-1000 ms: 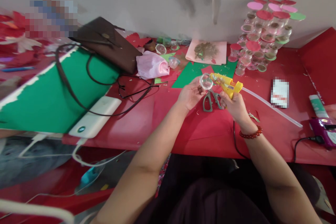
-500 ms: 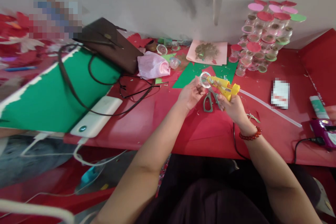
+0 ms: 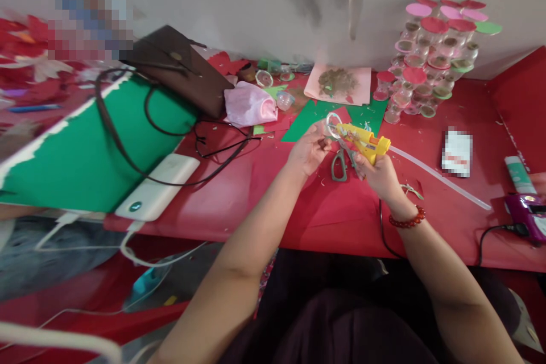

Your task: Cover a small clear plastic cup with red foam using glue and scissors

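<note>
left hand (image 3: 307,154) has tipped the clear cup (image 3: 332,124); right hand (image 3: 379,176) grips the glue gun (image 3: 364,142), nose at its rim.

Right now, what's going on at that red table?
At the red table, a person's right hand holds a yellow glue gun with its nozzle at the rim of a small clear cup, which is pinched in the left hand. Grey scissors lie on the table just beneath both hands. A stack of lidded cups stands by the wall beyond.
</note>
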Demonstrator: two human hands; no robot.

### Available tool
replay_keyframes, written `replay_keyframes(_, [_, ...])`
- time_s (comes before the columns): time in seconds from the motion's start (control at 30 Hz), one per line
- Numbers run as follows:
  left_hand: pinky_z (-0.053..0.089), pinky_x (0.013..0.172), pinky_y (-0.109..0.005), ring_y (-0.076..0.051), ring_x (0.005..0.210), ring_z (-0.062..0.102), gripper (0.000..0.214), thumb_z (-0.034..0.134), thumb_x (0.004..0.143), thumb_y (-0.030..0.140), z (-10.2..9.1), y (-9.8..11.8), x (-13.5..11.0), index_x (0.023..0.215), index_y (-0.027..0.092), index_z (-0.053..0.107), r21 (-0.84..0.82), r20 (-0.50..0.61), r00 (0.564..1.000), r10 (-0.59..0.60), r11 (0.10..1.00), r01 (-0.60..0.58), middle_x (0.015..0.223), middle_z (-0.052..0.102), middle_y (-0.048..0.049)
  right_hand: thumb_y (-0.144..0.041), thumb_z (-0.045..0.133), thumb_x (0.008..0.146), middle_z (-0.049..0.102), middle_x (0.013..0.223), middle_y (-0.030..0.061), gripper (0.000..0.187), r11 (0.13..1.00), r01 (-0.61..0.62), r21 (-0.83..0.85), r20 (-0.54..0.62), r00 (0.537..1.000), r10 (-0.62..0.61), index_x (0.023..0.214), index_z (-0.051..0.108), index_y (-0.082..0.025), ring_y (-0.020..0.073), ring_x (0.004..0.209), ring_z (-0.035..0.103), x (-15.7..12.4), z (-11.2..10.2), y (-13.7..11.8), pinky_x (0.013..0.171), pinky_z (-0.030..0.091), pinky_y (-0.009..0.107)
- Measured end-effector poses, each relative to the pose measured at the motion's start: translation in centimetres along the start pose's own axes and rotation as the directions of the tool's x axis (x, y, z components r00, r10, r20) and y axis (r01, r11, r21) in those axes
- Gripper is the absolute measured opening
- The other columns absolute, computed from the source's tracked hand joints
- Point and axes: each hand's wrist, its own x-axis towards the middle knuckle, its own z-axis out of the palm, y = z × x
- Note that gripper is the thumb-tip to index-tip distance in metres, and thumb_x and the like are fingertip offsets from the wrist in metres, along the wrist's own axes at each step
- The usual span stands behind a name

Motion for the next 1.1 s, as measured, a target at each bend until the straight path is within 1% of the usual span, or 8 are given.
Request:
replay_keyframes(0.1, [0.036,0.053,-0.02,-0.007,0.054,0.05,0.018,0.07,0.08,0.005,-0.23,0.05,0.24,0.09,0.019,0.065,0.002,0.004,1.0,0.015,1.0,-0.015,0.067,0.056,0.0048,-0.078,0.073,0.073,0.045,0.049,-0.0085,0.058,1.0,-0.002,-0.014,0.005,1.0,0.002,0.076,0.056,-0.022,0.0073,0.044,0.039,-0.06,-0.03,-0.04,0.044,0.032,0.025])
replay_keyframes(0.27, [0.035,0.055,-0.021,-0.007,0.057,0.051,0.022,0.07,0.078,0.006,-0.5,0.11,0.42,0.096,0.019,0.068,0.006,-0.002,1.0,0.028,1.0,-0.028,0.068,0.057,0.0046,-0.076,0.072,0.077,0.046,0.048,-0.0071,0.057,0.998,-0.01,-0.061,0.022,1.0,0.012,0.069,0.052,-0.023,0.0074,0.045,0.04,-0.07,-0.18,0.06,0.045,0.032,0.025])
replay_keyframes(0.43, [0.039,0.059,-0.022,-0.008,0.058,0.05,0.02,0.067,0.08,0.004,-0.45,0.32,0.22,0.089,0.021,0.065,0.0,-0.006,0.999,0.035,0.999,-0.035,0.072,0.061,0.0036,-0.076,0.074,0.073,0.046,0.049,-0.0081,0.058,0.999,-0.023,-0.037,-0.003,1.0,0.022,0.073,0.054,-0.022,0.0074,0.044,0.04,-0.04,-0.04,0.16,0.044,0.031,0.026])
replay_keyframes(0.6, [0.038,0.06,-0.022,-0.007,0.061,0.05,0.018,0.073,0.082,0.008,-0.42,0.28,0.24,0.084,0.022,0.062,-0.054,0.008,0.992,0.123,0.991,-0.123,0.078,0.065,0.0031,-0.074,0.075,0.075,0.047,0.049,-0.0076,0.055,0.999,-0.014,-0.052,0.001,1.0,0.014,0.073,0.055,-0.022,0.008,0.045,0.04,-0.07,-0.02,0.09,0.044,0.032,0.025])
replay_keyframes(0.7, [0.039,0.061,-0.022,-0.007,0.062,0.051,0.018,0.074,0.084,0.01,-0.5,0.24,0.31,0.092,0.024,0.066,-0.09,0.033,0.986,0.166,0.983,-0.163,0.08,0.065,0.0036,-0.072,0.074,0.077,0.048,0.049,-0.0071,0.053,0.998,-0.016,-0.057,0.004,1.0,0.016,0.074,0.057,-0.023,0.0086,0.045,0.041,-0.09,-0.12,0.11,0.043,0.032,0.025])
replay_keyframes(0.87, [0.04,0.06,-0.02,-0.006,0.061,0.052,0.03,0.075,0.083,0.01,-0.66,0.24,0.4,0.106,0.029,0.07,-0.126,0.017,0.984,0.18,0.976,-0.176,0.076,0.063,0.0055,-0.077,0.072,0.076,0.047,0.047,-0.0069,0.057,0.997,-0.01,-0.08,0.009,1.0,0.011,0.07,0.054,-0.023,0.0083,0.045,0.041,-0.08,-0.28,-0.03,0.044,0.033,0.026])
replay_keyframes(1.0, [0.042,0.061,-0.02,-0.006,0.061,0.053,0.033,0.069,0.086,0.008,-0.63,0.32,0.32,0.111,0.03,0.071,-0.121,0.039,0.979,0.202,0.973,-0.196,0.095,0.073,0.0016,-0.078,0.071,0.076,0.048,0.048,-0.0067,0.058,0.995,-0.012,-0.095,0.01,1.0,0.013,0.069,0.054,-0.023,0.0078,0.045,0.041,-0.05,-0.31,-0.12,0.045,0.033,0.026])
replay_keyframes(1.1, [0.042,0.061,-0.02,-0.006,0.062,0.053,0.033,0.067,0.088,0.01,-0.58,0.42,0.21,0.113,0.03,0.071,-0.089,0.033,0.978,0.205,0.975,-0.201,0.108,0.076,-0.0008,-0.077,0.072,0.076,0.048,0.048,-0.0068,0.057,0.997,-0.01,-0.078,0.005,1.0,0.01,0.071,0.055,-0.022,0.0078,0.045,0.041,-0.03,-0.27,-0.03,0.045,0.032,0.025])
